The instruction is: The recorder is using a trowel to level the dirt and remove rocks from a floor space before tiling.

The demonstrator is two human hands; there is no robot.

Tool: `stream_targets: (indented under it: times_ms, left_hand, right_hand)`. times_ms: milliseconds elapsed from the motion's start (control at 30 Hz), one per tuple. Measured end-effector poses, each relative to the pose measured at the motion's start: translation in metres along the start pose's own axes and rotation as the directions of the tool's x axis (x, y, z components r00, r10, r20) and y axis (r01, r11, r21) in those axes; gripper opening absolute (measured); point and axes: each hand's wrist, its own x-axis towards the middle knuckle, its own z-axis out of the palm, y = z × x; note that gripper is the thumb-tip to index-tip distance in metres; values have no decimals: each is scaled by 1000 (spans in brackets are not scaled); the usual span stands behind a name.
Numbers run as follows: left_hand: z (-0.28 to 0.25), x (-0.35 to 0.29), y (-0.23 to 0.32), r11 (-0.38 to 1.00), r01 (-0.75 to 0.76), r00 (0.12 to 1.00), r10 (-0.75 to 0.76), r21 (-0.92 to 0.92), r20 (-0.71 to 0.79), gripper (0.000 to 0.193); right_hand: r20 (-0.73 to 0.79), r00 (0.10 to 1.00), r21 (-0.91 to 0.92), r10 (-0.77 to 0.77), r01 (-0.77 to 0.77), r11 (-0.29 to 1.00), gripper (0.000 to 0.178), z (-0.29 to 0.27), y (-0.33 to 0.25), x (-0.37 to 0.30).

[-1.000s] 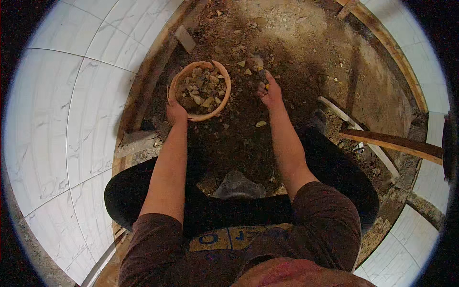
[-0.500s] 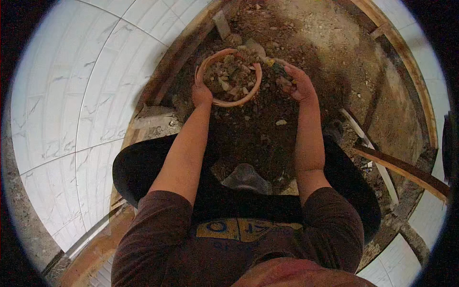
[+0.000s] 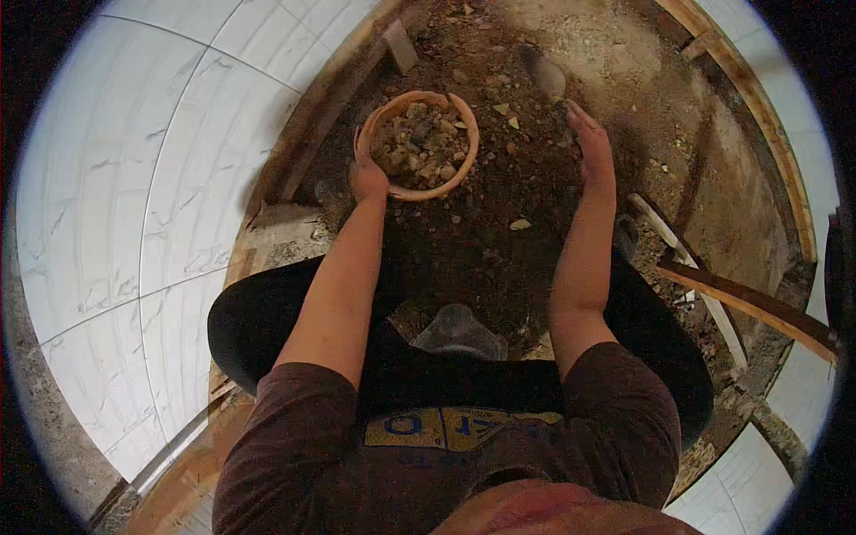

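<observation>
An orange-brown round tub (image 3: 473,134) stands on the dirt in front of me, filled with soil and broken stones (image 3: 419,147). My left hand (image 3: 369,181) is closed round its near left rim. Off to the right of the tub, my right hand (image 3: 592,147) grips a trowel, whose grey blade (image 3: 550,80) points up and away, low over the ground. The fingers cover most of the trowel's handle. Between the tub and the right hand lies loose dark soil (image 3: 499,165) with small pale chips.
White marbled tiles (image 3: 98,178) cover the wall or surface on the left, edged by a wooden frame (image 3: 308,120). Wooden strips (image 3: 749,308) lie at the right, by my knee. A pale stone chip (image 3: 520,225) rests near my shoe (image 3: 458,332).
My right hand and the trowel have swung away from the tub's rim, to the right. The rubble heaped over the tub's far rim now sits inside. My left hand stays on the rim.
</observation>
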Motion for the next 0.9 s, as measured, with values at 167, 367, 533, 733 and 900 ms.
stream_targets:
  times_ms: [167,367,533,733,900]
  left_hand:
    - [-8,80,-83,973,-40,994,63,229,-92,60]
    - [-11,34,-39,976,-165,984,172,140,-43,63]
    - [1,5,0,999,-52,999,52,13,-8,65]
    - [44,129,-99,957,-125,989,140,261,-40,63]
    - [53,88,-70,962,-241,971,238,129,35,65]
  right_hand:
    - [-159,987,131,-13,34,991,44,28,15,18]
    - [62,998,-144,9,0,990,51,33,53,18]
    - [146,989,-688,-2,103,718,58,39,105,36]
    - [-64,967,-502,-246,182,845,61,72,128,45]
    - [-70,984,-249,-165,143,958,57,56,107,34]
